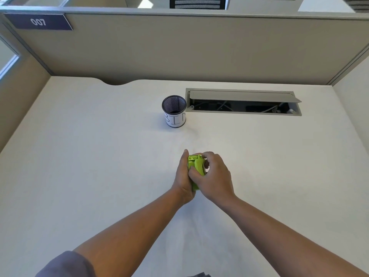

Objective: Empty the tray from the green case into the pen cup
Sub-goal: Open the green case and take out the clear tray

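A small lime-green case (196, 164) is held between both hands just above the white desk, near its middle. My left hand (183, 176) wraps its left side and underside. My right hand (216, 176) grips its right side, fingertips on the case's upper edge. Most of the case is hidden by the fingers, and I cannot tell whether a tray has come out. The pen cup (174, 110), black mesh with a white paper label, stands upright farther back, a bit left of the hands, and looks empty.
An open cable hatch (243, 102) with a raised grey flap is sunk into the desk right of the cup. Beige partition walls (179, 47) enclose the desk at the back and sides. A rounded notch (115, 81) cuts the back edge.
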Tool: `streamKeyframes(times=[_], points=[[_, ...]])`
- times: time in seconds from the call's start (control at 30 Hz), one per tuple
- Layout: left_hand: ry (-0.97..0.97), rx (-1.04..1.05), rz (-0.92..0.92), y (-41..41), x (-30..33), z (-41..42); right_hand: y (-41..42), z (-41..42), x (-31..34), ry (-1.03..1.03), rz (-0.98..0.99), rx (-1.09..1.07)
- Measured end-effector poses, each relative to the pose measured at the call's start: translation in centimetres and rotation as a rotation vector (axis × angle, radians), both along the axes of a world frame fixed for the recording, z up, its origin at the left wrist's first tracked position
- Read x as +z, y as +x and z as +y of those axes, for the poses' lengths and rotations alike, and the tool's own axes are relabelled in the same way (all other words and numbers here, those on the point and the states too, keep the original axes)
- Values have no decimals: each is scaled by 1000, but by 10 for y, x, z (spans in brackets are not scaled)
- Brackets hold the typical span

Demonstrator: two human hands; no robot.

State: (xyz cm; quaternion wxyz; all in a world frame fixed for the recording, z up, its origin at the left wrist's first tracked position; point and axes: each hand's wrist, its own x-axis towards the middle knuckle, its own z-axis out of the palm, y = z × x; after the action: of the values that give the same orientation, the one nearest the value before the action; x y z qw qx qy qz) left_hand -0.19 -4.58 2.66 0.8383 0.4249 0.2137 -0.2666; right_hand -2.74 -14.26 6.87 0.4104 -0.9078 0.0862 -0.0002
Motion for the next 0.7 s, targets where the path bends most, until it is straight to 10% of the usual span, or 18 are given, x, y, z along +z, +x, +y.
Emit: streamKeyframes(times=[0.7], points=[[-106,31,13,2,24,-2,0,4,8,133,-52,-73]])
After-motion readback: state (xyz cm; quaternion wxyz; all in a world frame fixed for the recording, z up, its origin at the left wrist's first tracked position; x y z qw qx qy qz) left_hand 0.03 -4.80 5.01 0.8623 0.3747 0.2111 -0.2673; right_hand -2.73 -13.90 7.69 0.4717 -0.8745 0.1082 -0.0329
